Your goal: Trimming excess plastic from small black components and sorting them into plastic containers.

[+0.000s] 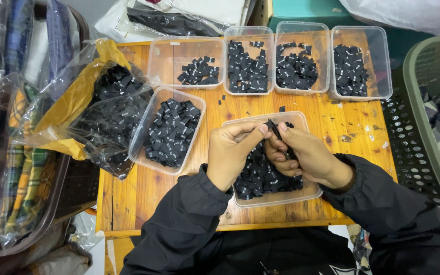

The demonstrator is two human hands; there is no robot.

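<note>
**Both hands pinch one small black label over the near tub**

The fingers (264, 129) of the left hand (232, 153) and those of the right hand (301, 155) close together on a small black label (273, 128), thumb and forefinger tips meeting on it from both sides. Only a narrow dark sliver of the label shows between the fingertips; its markings cannot be made out. The right hand's lower fingers curl inward, and whether they hold more labels is hidden.

The hands hover over a clear plastic tub (301, 193) near the front edge of the wooden surface (143, 198), toward its right side. The tub holds a heap of black labels, much of it covered by the hands and the dark sleeves.

Left of it, a second clear tub (139, 147) sits at an angle, full of the same labels. At the left edge lies a crumpled clear bag (77, 102) with yellow lining, its black contents blurred by the plastic.

Along the back edge stand four more clear tubs (327, 61) in a row, each partly filled with black labels; the white marks on them are too small to tell apart. A few stray labels lie on the bare wood between the rows.

Beyond the right edge a green perforated basket (423, 71) is cut off by the frame. Past the left edge, bagged checked fabric (21, 173) is only partly visible.
</note>
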